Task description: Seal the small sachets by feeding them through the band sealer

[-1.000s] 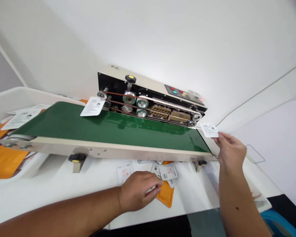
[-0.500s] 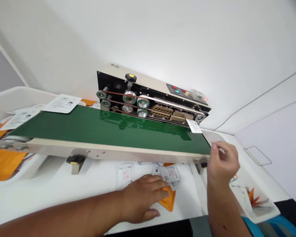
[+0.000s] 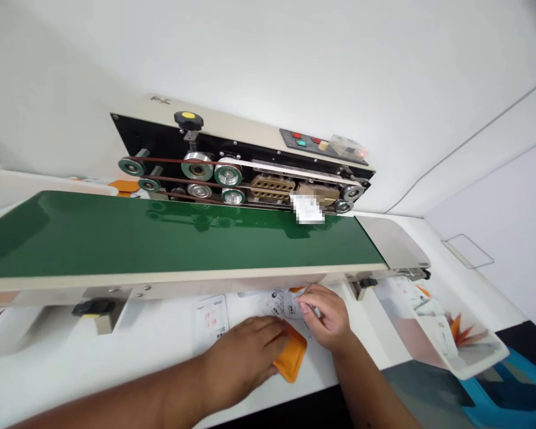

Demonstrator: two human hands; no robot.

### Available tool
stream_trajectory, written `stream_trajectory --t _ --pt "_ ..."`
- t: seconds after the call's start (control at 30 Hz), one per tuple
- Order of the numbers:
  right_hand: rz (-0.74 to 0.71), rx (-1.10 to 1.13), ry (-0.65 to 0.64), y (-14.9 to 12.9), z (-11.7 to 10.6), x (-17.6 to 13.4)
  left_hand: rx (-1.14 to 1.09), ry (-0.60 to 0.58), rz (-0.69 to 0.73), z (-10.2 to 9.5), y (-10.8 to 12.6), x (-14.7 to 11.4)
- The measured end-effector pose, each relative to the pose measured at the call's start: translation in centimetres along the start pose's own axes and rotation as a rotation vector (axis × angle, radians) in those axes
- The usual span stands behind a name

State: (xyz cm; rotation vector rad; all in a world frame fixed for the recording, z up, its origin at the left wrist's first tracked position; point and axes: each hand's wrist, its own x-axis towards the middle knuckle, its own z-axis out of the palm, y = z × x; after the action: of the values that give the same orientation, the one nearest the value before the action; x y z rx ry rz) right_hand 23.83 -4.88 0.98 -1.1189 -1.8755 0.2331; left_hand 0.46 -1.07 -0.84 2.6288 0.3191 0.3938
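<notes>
Orange foil or paper, hard to say which, makes up the packet [image 3: 296,356] under the curled fingers of the left hand [image 3: 245,348]; whether they clamp it or merely rest there cannot be told. The right hand [image 3: 327,314] has thumb and forefinger drawn close at the loose white packets [image 3: 274,301] just in front of the belt; whether an edge is caught between them is hidden.

Because those packets overlap, two could lift as one, or a neighbour could slide off askew. Pressing hard with the left hand might crease the orange one. By the machine's brass blocks, a blurred white packet [image 3: 310,211] hangs over the green belt [image 3: 116,235]; if it sits crooked, it could wrinkle or jam.

White and smooth, the table [image 3: 161,351] also bears a flat pale packet [image 3: 212,316] left of the pile. The machine [image 3: 232,134] stands against a plain wall [image 3: 339,59]. To the right are a white bin [image 3: 485,363] of packets and something blue [image 3: 504,378] below.
</notes>
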Motion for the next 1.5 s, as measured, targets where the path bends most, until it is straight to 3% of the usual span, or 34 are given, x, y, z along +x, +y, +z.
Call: stream_trajectory --t 0.23,0.37,0.47,0.53,0.7,0.83,0.93,1.07,1.2,1.5 --pt "-0.013 0.038 -0.012 -0.1 -0.3 -0.1 0.148 0.222 0.109 -1.0 0.0 -0.1" --pt "-0.076 0.082 -0.102 -0.4 -0.2 0.5 0.046 0.428 -0.004 -1.6 -0.6 -0.2" --pt "-0.062 0.066 -0.162 -0.4 0.2 0.5 -0.172 0.49 -0.131 -2.0 -1.0 0.0" --pt "-0.014 0.042 -0.163 -0.1 0.5 0.1 -0.288 0.472 -0.192 -2.1 -1.1 0.1" --pt "0.213 0.093 -0.026 0.7 0.4 -1.3 -0.484 0.317 -0.309 -1.8 -0.5 0.0" --pt "0.213 0.133 -0.228 0.6 0.4 -1.0 -0.62 0.312 -0.232 -1.7 -0.3 -0.2" --pt "0.208 0.219 -0.369 0.3 0.9 -0.8 -0.684 0.297 -0.255 -1.7 -0.5 0.0" --pt "0.444 0.35 -0.323 0.4 1.5 -1.5 -0.669 0.26 -0.347 -1.8 -0.5 0.4" --pt "0.624 0.509 -0.274 0.6 1.5 -2.1 -0.63 0.25 -0.353 -1.8 -0.4 0.4" --pt "0.539 0.358 -0.282 0.5 1.1 -1.4 -0.748 0.208 -0.391 -1.6 -0.5 0.4"
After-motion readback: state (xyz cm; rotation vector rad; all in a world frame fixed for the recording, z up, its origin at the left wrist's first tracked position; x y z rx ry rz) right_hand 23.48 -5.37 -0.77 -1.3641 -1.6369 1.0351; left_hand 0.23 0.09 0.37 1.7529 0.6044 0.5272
